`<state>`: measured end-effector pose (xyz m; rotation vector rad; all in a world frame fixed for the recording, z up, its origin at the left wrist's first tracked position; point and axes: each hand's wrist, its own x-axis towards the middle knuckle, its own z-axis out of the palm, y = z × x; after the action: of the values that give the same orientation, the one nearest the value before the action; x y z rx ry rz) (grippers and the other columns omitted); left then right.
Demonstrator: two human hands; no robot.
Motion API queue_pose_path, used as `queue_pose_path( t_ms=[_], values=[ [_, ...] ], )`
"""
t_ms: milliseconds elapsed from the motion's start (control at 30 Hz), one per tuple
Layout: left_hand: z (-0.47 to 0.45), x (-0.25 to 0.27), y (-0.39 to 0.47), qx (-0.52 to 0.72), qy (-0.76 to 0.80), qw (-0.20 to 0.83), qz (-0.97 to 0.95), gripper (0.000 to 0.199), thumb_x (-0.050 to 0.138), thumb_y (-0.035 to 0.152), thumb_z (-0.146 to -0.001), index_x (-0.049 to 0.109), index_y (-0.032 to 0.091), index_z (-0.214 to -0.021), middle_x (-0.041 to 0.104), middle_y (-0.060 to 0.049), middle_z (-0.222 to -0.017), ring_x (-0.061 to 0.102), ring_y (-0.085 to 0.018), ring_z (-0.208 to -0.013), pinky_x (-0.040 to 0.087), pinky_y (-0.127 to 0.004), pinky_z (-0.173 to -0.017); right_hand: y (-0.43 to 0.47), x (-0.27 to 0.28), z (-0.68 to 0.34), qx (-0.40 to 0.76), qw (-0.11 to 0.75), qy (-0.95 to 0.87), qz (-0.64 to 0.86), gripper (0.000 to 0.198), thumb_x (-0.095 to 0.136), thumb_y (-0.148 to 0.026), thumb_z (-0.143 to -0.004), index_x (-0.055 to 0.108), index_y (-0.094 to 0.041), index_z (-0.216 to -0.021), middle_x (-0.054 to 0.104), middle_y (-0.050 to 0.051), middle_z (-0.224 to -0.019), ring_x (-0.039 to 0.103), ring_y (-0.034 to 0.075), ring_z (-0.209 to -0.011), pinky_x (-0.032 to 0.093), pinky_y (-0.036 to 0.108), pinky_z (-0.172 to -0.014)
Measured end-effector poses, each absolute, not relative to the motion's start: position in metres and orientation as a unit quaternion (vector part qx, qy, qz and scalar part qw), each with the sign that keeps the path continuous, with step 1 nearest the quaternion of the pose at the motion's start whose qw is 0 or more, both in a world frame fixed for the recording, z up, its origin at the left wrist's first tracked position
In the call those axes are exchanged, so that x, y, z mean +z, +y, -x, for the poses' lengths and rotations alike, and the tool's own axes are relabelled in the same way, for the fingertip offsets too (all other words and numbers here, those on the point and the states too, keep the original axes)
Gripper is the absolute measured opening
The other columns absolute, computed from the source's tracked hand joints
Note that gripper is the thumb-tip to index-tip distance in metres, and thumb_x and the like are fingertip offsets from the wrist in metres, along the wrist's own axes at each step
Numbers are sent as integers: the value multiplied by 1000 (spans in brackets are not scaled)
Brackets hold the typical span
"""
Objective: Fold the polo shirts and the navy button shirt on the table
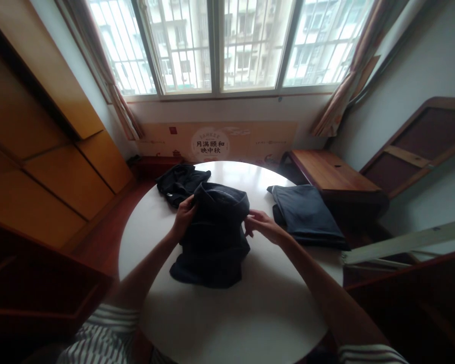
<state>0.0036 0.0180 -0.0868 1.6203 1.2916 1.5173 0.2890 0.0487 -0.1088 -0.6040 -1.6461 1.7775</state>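
Note:
A dark navy garment [214,237] is held up in front of me, its wide opening at the top and its lower folds on the round white table [227,323]. Its exact kind cannot be told. My left hand [184,216] grips the upper left edge, thumb and fingers closed on the cloth. On the opposite side my right hand [263,225] pinches the upper right edge with its fingers bent. Beyond my left hand lies a crumpled black garment [182,182]. To the right of my right hand rests a flat, folded stack of dark clothes [309,212].
A wooden bench-like table [337,172] stands behind the round table at the right. Dark wooden furniture [30,288] flanks me at the lower left. A pale rail [405,242] runs near the table's right edge. Orange-brown cabinets [56,172] line the left wall.

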Motion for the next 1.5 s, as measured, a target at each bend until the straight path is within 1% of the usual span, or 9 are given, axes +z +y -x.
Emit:
queue_pose_path(
  t_ms=[167, 300, 500, 633, 900, 1100, 1267, 1433, 1500],
  values=[
    [-7, -99, 17, 479, 536, 253, -647, 38, 68, 50, -80, 70, 12, -80, 64, -2, -67, 57, -17, -67, 44, -23, -60, 47, -118, -277, 628, 338, -661, 234, 46, 86, -38, -67, 66, -17, -103, 66, 2, -82, 62, 16, -75, 52, 29, -69],
    [11, -80, 9, 447, 500, 406, -621, 38, 74, 48, -76, 72, 12, -87, 68, -3, -73, 60, -16, -65, 47, -23, -58, 53, -120, -283, 650, 340, -646, 210, 31, 80, -42, -74, 64, -15, -78, 59, -1, -66, 56, 12, -62, 47, 24, -57],
    [49, -34, -19, 74, 355, 603, -711, 36, 87, 34, -64, 76, 13, -91, 72, -6, -79, 67, -22, -72, 54, -27, -64, 48, -95, -325, 713, 188, -665, 122, 43, 81, -43, -73, 55, -14, -56, 43, -6, -45, 47, 9, -39, 41, 21, -39],
    [57, -16, -8, 186, 407, 507, -736, 34, 72, 39, -83, 70, 14, -105, 72, -6, -87, 66, -18, -77, 51, -24, -64, 54, -57, -348, 694, 86, -704, 125, 36, 77, -40, -80, 59, -13, -64, 52, -3, -48, 54, 11, -41, 45, 20, -41],
    [45, 50, 116, 450, 557, -28, -698, 29, 66, 26, -90, 64, 15, -116, 64, -10, -113, 57, -27, -113, 40, -45, -102, 161, 24, -301, 250, 496, -712, 429, 35, 68, -49, -84, 68, -15, -93, 68, 7, -78, 64, 17, -67, 55, 31, -63],
    [21, 2, 80, 360, 557, -56, -746, 19, 60, 26, -91, 70, 11, -96, 67, -9, -90, 64, -21, -85, 48, -35, -85, 104, -49, -285, 180, 272, -854, 405, 30, 64, -42, -88, 71, -16, -101, 72, 12, -93, 67, 22, -79, 53, 36, -78],
    [29, -88, 9, 214, 588, 45, -779, 35, 57, 46, -91, 70, 15, -99, 68, -10, -92, 66, -25, -86, 52, -35, -81, 17, -105, -305, 159, 119, -922, 333, 74, 75, -56, -75, 56, -17, -135, 62, 15, -123, 58, 31, -110, 48, 44, -95],
    [47, -141, -19, 220, 659, 30, -718, 84, 64, 69, -78, 50, 11, -136, 58, -19, -121, 60, -35, -114, 46, -46, -101, -18, -109, -316, 71, 86, -937, 332, 12, 59, -16, -86, 66, -16, -96, 64, 11, -100, 58, 25, -94, 49, 38, -85],
    [51, -150, -18, 246, 670, 10, -700, 86, 63, 67, -79, 43, 10, -141, 57, -20, -123, 59, -34, -115, 45, -47, -102, -23, -105, -322, 85, 89, -945, 302, 22, 49, -5, -84, 66, -16, -93, 65, 10, -91, 59, 23, -86, 50, 35, -79]
  ],
)
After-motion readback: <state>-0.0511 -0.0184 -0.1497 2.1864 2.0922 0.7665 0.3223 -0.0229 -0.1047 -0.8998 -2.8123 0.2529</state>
